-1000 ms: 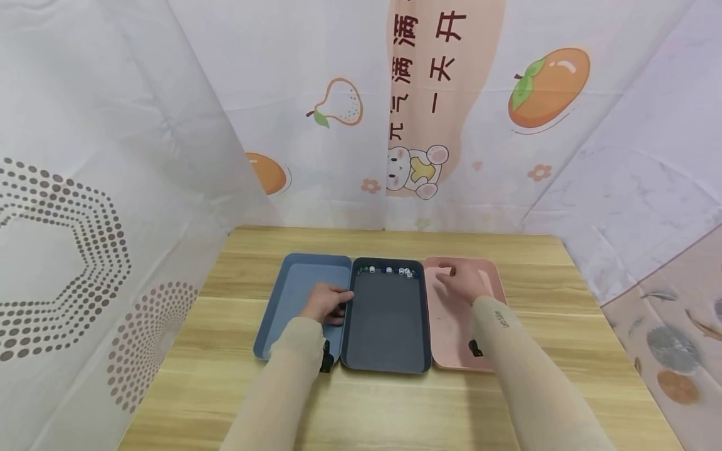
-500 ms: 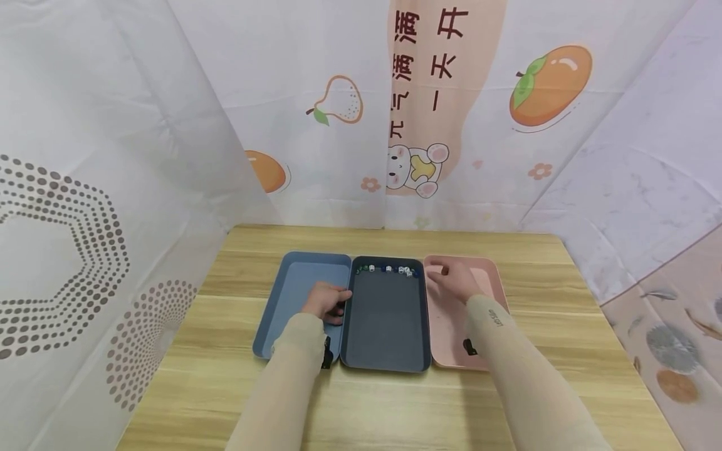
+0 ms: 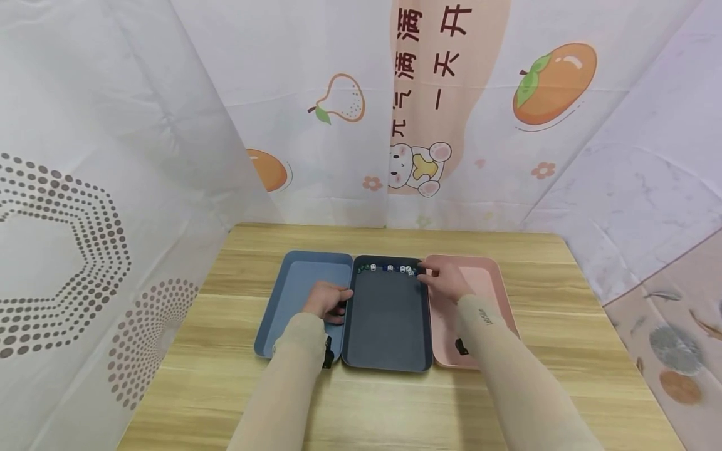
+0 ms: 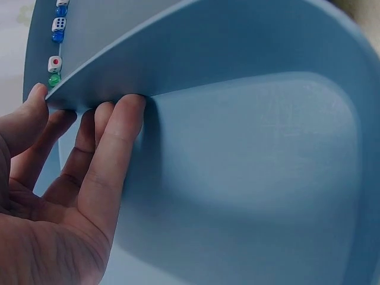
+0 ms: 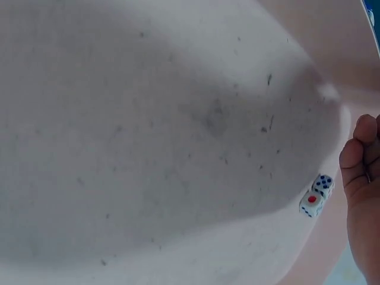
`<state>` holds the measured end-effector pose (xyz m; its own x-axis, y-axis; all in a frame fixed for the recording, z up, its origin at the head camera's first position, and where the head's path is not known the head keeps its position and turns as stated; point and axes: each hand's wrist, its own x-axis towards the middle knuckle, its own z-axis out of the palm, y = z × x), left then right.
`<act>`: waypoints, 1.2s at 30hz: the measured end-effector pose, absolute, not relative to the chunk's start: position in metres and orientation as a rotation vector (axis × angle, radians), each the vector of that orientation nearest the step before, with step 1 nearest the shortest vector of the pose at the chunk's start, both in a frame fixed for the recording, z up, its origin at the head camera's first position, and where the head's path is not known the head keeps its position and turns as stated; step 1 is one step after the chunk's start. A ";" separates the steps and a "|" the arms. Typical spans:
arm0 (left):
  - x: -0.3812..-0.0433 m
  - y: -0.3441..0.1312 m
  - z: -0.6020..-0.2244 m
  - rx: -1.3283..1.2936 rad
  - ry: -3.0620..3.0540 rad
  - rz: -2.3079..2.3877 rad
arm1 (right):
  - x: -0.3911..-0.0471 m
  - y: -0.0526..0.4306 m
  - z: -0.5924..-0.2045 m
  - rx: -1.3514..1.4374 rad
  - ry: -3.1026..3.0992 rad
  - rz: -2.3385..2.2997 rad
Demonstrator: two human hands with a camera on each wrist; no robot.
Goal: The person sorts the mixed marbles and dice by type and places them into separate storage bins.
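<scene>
My left hand (image 3: 326,299) pinches the wall between the blue tray (image 3: 298,282) and the dark tray (image 3: 386,326); in the left wrist view its fingers press inside the blue tray's wall, thumb on the rim. Along the dark tray's far edge runs a row of white dice (image 3: 390,268) mixed with blue and green beads, such as a green bead (image 4: 54,79). My right hand (image 3: 445,280) reaches over the pink tray's (image 3: 491,288) rim to that row's right end, thumb and finger apart. Two dice (image 5: 312,203) lie in the pink tray beside it.
All three trays stand side by side on a wooden table (image 3: 389,413). A printed curtain (image 3: 338,156) hangs behind the table's far edge, with more cloth at both sides. Black wrist straps (image 3: 328,354) show under the sleeves.
My right hand has moved left from above the pink tray to the dark tray's far right corner. The left hand stays on the tray wall.
</scene>
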<state>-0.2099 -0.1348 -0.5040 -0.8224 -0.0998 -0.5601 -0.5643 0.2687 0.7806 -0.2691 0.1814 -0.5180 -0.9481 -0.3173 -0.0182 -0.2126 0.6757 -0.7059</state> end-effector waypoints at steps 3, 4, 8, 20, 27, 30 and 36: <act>-0.208 -0.134 -0.502 -0.600 2.148 1.575 | -0.270 0.177 -0.519 -0.415 2.734 -1.123; -0.208 -0.134 -0.502 -0.600 2.149 1.574 | -0.270 0.176 -0.519 -0.408 2.729 -1.114; -0.208 -0.134 -0.502 -0.601 2.149 1.567 | -0.271 0.173 -0.520 -0.372 2.701 -1.077; -0.209 -0.134 -0.502 -0.595 2.150 1.565 | -0.270 0.167 -0.520 -0.287 2.703 -0.954; -0.208 -0.134 -0.501 -0.609 2.145 1.572 | -0.272 0.164 -0.524 -0.257 2.681 -0.933; -0.208 -0.133 -0.500 -0.616 2.137 1.577 | -0.273 0.163 -0.527 -0.270 2.676 -0.916; -0.209 -0.134 -0.502 -0.615 2.135 1.576 | -0.276 0.162 -0.532 -0.301 2.695 -0.895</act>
